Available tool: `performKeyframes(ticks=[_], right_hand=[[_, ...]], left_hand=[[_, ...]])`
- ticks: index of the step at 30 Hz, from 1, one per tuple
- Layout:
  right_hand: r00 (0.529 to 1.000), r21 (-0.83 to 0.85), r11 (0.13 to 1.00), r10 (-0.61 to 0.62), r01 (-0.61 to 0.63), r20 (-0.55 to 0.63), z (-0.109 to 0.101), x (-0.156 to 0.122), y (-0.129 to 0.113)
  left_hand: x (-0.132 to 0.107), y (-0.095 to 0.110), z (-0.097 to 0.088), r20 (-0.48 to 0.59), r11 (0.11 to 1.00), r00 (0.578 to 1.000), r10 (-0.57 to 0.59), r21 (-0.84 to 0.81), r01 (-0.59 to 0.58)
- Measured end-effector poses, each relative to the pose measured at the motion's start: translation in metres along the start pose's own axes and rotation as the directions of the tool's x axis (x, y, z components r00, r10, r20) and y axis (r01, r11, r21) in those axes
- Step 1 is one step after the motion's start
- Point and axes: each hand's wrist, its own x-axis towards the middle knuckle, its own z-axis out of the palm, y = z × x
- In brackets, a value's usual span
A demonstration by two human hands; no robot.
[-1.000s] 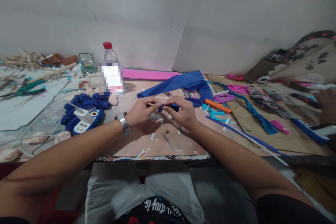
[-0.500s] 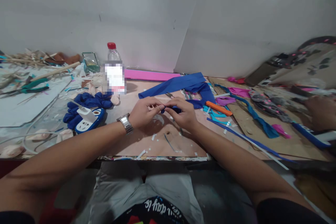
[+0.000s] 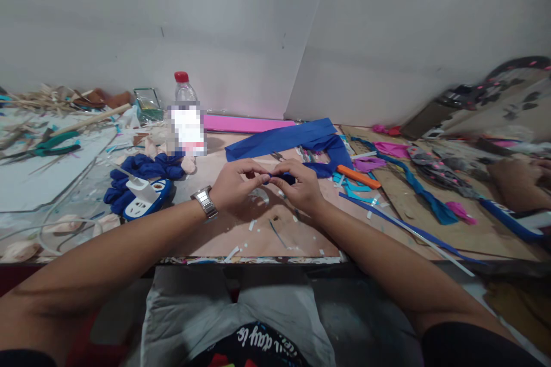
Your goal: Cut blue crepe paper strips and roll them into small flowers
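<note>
Both hands meet over the middle of the table, fingertips pinched together. Between them is the end of a dark blue fabric strip (image 3: 318, 168). My left hand (image 3: 237, 183), with a metal watch on the wrist, is closed on this small bit of cloth with thumb and forefinger. Closed on the same strip, my right hand (image 3: 302, 186) partly hides it. From behind my right hand the cloth runs to the right and joins a wide blue band (image 3: 279, 139) lying folded on the table. A pair of small tweezers or scissors (image 3: 279, 156) lies just behind the hands, too small to tell which.
Left of my hands are a blue-and-white power strip (image 3: 148, 198), gathered dark blue cloth (image 3: 146, 165), a red-capped bottle (image 3: 186, 97) and green-handled pliers (image 3: 58, 144). On the right lie an orange utility knife (image 3: 358, 176) and fabric scraps. Another person's hand (image 3: 516, 182) is at the far right.
My hands stay pinched on the blue strip in nearly the same place. The view has shifted very slightly, and the other person's hand at the far right has moved a little.
</note>
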Motion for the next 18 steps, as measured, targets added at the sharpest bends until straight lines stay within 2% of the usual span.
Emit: performKeyframes(ticks=[7, 11, 18], right_hand=[[1.000, 0.016, 1.000, -0.011, 0.011, -0.015, -0.0014, 0.0005, -0.0014], [0.999, 0.002, 1.000, -0.030, 0.030, -0.032, -0.0024, 0.0020, -0.0024], [0.998, -0.046, 0.998, -0.047, 0.045, -0.039, -0.0031, 0.0017, -0.0019]], left_hand=[[-0.0005, -0.0013, 0.0036, 0.089, 0.992, 0.996, -0.011, -0.125, 0.022], [-0.0014, -0.0016, 0.0057, 0.078, 0.988, 0.997, 0.005, -0.152, 0.007], [-0.0004, -0.0054, 0.0031, 0.051, 0.985, 0.997, -0.064, -0.155, 0.071]])
